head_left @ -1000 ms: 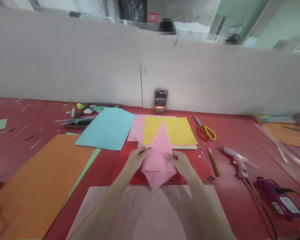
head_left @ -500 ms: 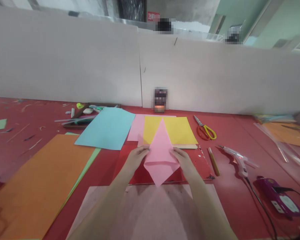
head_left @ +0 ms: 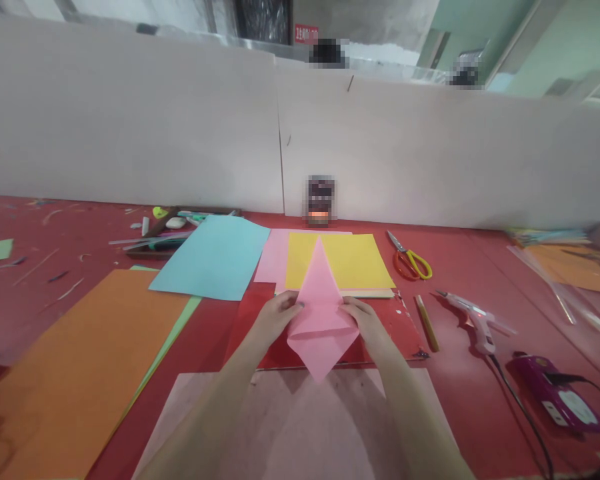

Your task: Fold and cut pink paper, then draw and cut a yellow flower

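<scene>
A pink folded paper (head_left: 322, 327), kite-shaped with a tall narrow point at the far end, is held up between both hands in the middle of the head view. My left hand (head_left: 279, 316) pinches its left edge, and my right hand (head_left: 361, 316) pinches the right edge at about the same height. A crease runs across the paper below the fingers. Beneath it lies a red board (head_left: 255, 333), with yellow paper (head_left: 360, 257) just behind. A pale pink sheet (head_left: 300, 427) spreads under my forearms.
Blue paper (head_left: 215, 260) and orange paper (head_left: 75, 360) lie to the left. On the right are scissors (head_left: 410, 259), a wood-coloured stick (head_left: 427, 325), a glue gun (head_left: 475, 317) and a purple corded device (head_left: 555, 393). A white partition (head_left: 130, 127) stands behind.
The lower point of the pink paper has come slightly nearer to me and the far point has narrowed. Both hands keep hold, the left having shifted slightly inward.
</scene>
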Demonstrator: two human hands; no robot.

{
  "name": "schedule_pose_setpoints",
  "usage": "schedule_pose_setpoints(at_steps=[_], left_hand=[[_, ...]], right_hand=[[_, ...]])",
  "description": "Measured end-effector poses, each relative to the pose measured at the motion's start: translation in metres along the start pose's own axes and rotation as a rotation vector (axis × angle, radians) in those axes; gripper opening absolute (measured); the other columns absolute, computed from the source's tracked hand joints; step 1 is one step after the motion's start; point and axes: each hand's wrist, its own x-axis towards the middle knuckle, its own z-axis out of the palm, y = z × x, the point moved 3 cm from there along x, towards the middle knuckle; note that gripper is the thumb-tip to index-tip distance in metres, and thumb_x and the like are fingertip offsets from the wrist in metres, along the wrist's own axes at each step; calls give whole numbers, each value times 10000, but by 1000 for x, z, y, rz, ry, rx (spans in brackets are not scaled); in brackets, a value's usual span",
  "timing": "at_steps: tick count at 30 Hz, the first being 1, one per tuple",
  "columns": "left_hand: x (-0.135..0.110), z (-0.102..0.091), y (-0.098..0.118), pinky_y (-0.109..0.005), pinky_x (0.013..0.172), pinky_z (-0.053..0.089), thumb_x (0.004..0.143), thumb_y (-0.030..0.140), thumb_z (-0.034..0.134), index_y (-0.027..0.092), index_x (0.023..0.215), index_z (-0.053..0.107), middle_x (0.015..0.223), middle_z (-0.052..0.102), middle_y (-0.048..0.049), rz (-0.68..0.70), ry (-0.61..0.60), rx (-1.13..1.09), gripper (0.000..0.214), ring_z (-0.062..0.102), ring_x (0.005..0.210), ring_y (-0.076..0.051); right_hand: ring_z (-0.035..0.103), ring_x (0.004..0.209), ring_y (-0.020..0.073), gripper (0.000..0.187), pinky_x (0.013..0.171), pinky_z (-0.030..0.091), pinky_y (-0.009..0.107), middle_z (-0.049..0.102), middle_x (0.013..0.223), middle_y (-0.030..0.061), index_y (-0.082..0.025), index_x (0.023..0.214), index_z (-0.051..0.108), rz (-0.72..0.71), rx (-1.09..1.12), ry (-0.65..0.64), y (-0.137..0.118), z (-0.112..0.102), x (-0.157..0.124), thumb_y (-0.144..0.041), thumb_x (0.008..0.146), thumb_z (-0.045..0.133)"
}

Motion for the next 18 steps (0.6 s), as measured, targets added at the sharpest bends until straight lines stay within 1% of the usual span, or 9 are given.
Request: schedule_pose_setpoints(at_steps=[3,6,10,13,15,18], left_hand=[[0,1,1,-317,832,451,707,344,587,168,961,612,1052,647,-91,64,6,-17,309,598,969,-225],[0,1,1,-317,813,454,717,371,578,165,931,604,997,654,-83,73,50,-9,298,600,938,-225],[-2,1,4,-308,746,470,710,385,573,160,857,603,902,664,-67,55,58,51,270,613,863,-226],[-4,3,9,-295,711,476,708,347,576,167,845,614,896,671,-58,48,48,94,229,619,837,-221],[-6,4,11,-289,699,479,702,325,583,170,854,622,909,676,-55,39,39,84,220,623,837,-222],[-6,4,9,-292,703,480,691,326,592,168,819,623,885,681,-48,36,39,59,206,629,831,-224]], right_hand=[[518,625,143,150,572,364,220,610,641,-12,-169,660,642,29,-79,-26,3,2,-1,-278,638,543],[509,592,140,153,553,356,223,611,613,-17,-174,651,652,64,-135,-31,4,4,-3,-279,635,543],[542,644,158,159,596,390,231,639,655,-7,-183,671,671,48,-82,-28,3,6,-5,-293,626,564],[555,683,162,161,619,403,228,654,700,-6,-196,704,681,31,-34,-16,3,5,-3,-285,630,570],[550,673,156,148,608,398,222,651,695,-11,-199,703,678,25,1,-12,5,3,-2,-277,629,578],[545,661,148,144,602,393,215,641,674,-14,-189,711,678,26,67,1,7,1,1,-273,626,597]])
